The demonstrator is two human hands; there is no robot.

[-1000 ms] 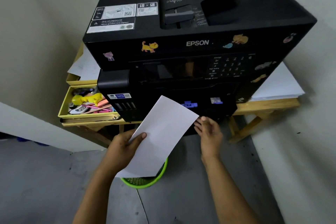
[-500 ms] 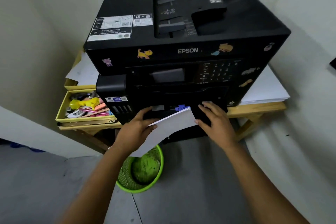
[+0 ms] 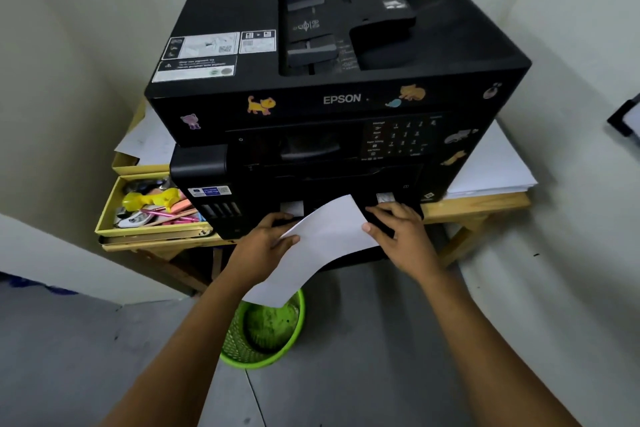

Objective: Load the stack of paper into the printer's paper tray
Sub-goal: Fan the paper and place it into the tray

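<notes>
Paper held at the printer's lower front.

The printer point(image 3: 332, 87), black and glossy with cat stickers, sits on a wooden table point(image 3: 485, 210). The paper point(image 3: 322, 246) is plain white and sags slightly; its long axis runs from its near-left corner over the green bin point(image 3: 263, 333) up and right, far corner pointing into the printer's front low down. The left hand point(image 3: 263, 246) pinches its left edge, thumb on top. The right hand point(image 3: 405, 236) grips the black panel beside the paper's right edge, thumb touching it.
</notes>
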